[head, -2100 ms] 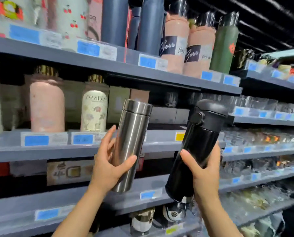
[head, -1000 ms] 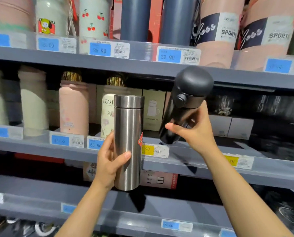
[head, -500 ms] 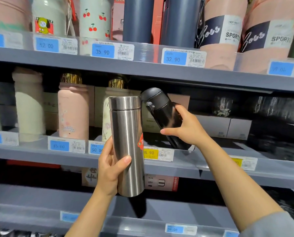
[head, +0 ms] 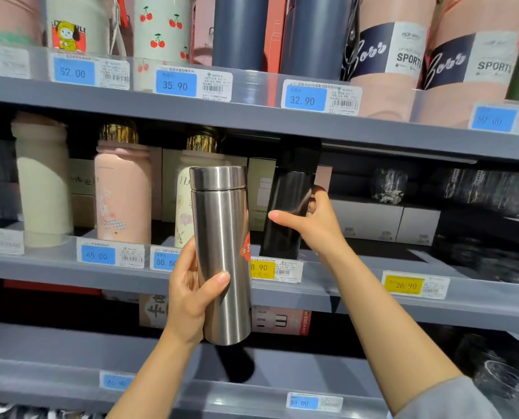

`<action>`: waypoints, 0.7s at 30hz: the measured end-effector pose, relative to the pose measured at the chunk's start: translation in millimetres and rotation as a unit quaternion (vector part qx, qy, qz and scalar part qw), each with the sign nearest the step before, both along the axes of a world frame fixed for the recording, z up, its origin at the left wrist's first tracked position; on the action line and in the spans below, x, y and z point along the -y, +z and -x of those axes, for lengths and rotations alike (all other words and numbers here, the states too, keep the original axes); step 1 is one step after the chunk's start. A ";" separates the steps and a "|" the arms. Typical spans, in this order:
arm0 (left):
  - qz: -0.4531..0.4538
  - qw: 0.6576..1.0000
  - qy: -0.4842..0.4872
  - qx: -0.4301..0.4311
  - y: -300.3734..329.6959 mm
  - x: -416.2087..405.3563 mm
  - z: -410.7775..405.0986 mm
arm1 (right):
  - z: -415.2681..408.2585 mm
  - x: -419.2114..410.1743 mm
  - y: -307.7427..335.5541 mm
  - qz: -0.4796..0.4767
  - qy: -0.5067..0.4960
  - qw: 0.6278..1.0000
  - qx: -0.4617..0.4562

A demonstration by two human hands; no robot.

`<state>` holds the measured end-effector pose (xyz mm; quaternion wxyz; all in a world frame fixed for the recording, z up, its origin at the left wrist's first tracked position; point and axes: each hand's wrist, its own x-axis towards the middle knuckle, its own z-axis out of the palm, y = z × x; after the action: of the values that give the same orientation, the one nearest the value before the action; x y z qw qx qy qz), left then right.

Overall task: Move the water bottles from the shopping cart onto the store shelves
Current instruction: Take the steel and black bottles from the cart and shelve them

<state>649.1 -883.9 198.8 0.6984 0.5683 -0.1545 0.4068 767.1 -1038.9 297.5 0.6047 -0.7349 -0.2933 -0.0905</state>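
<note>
My left hand (head: 191, 291) grips a silver steel bottle (head: 222, 252) upright in front of the middle shelf (head: 358, 291), off any surface. A black bottle (head: 288, 207) stands upright on that middle shelf, just right of the silver one. My right hand (head: 312, 222) holds the black bottle around its middle, thumb in front and fingers behind. The black bottle's cap is in the shadow under the upper shelf (head: 252, 116). The shopping cart is out of view.
On the middle shelf to the left stand a floral cream bottle (head: 182, 207), a pink bottle (head: 122, 195) and a cream one (head: 43, 182); white boxes (head: 385, 219) lie right. The upper shelf carries navy, cherry-print and pink sport bottles. Price tags line the shelf edges.
My right hand has swung the black bottle from tilted to upright and set it on the middle shelf. My left hand has kept the silver bottle almost still.
</note>
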 end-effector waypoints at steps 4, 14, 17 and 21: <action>-0.017 1.000 0.009 -0.006 -0.2 0.2 0.0 | 0.7 -7.7 -6.4 0.025 -0.026 0.999 0.040; -0.065 0.994 0.087 -0.020 6.1 15.7 10.8 | 62.5 16.7 -29.1 -0.086 -0.116 0.978 0.152; -0.107 0.986 0.128 -0.012 12.2 48.0 14.0 | 110.1 37.9 -43.0 -0.129 -0.011 0.987 0.096; -0.214 0.958 0.189 0.007 21.5 101.5 4.3 | 126.3 65.6 -44.5 -0.181 0.005 0.982 0.047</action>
<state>644.8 -985.4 220.3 0.4696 0.7207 -0.1327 0.4924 640.7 -1104.5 253.1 0.7137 -0.6067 -0.3040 -0.1735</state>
